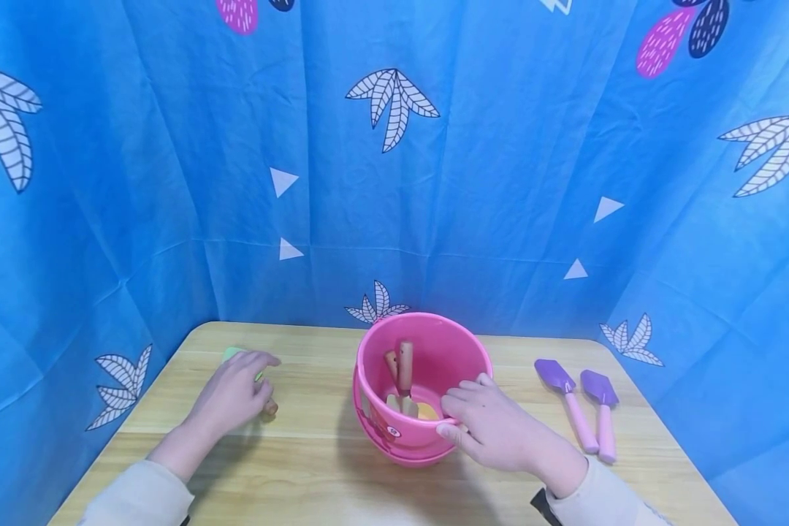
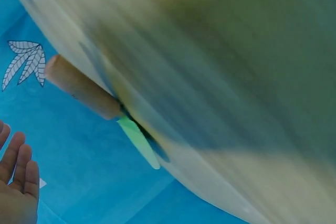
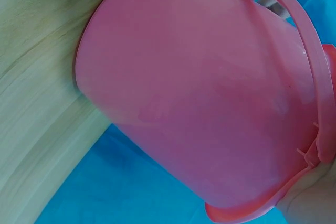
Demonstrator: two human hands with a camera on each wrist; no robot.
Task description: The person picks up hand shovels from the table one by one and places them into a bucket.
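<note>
A pink bucket (image 1: 424, 447) stands on the table, tilted slightly toward me. My right hand (image 1: 500, 427) grips its near right rim, thumb outside and fingers over the edge. Inside the bucket are wooden-handled tools (image 1: 405, 365) and something yellow (image 1: 427, 410) at the bottom. To the left, my left hand (image 1: 230, 391) hovers with loosely extended fingers over a small tool with a wooden handle (image 2: 81, 87) and a flat green head (image 2: 138, 141). That hand partly covers the tool in the head view. In the left wrist view its fingers are apart from the handle.
Two small shovels with purple heads and pink handles, one (image 1: 568, 405) and another (image 1: 603, 416), lie side by side at the table's right. A blue patterned curtain (image 1: 500, 183) hangs around the wooden table (image 1: 302, 453). The bucket's handle (image 3: 310, 40) hangs down its side.
</note>
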